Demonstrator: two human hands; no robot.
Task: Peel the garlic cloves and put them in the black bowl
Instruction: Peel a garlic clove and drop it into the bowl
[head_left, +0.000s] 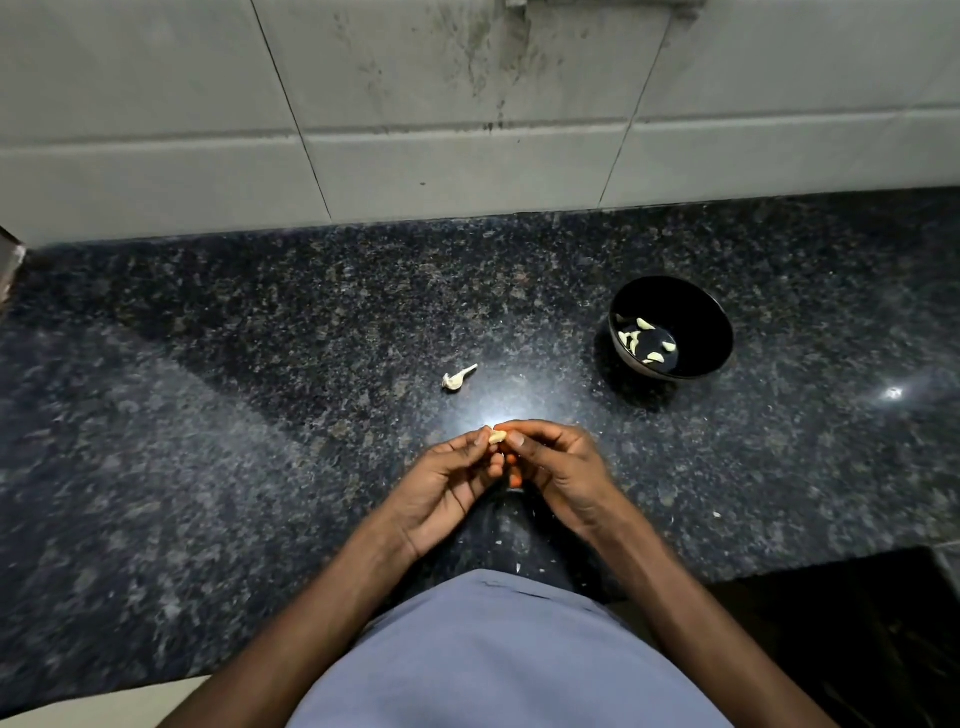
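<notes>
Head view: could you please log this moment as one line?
hands: both pinch clove, peeling | bowl: holds peeled cloves | counter: garlic scrap

Peeled cloves (644, 340) lie in bowl (698, 312); garlic stem (458, 378) left of it, on counter (260, 364)

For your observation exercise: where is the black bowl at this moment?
In the head view, the black bowl stands on the granite counter, ahead and to the right of both hands, apart from them, with peeled cloves inside.
</notes>
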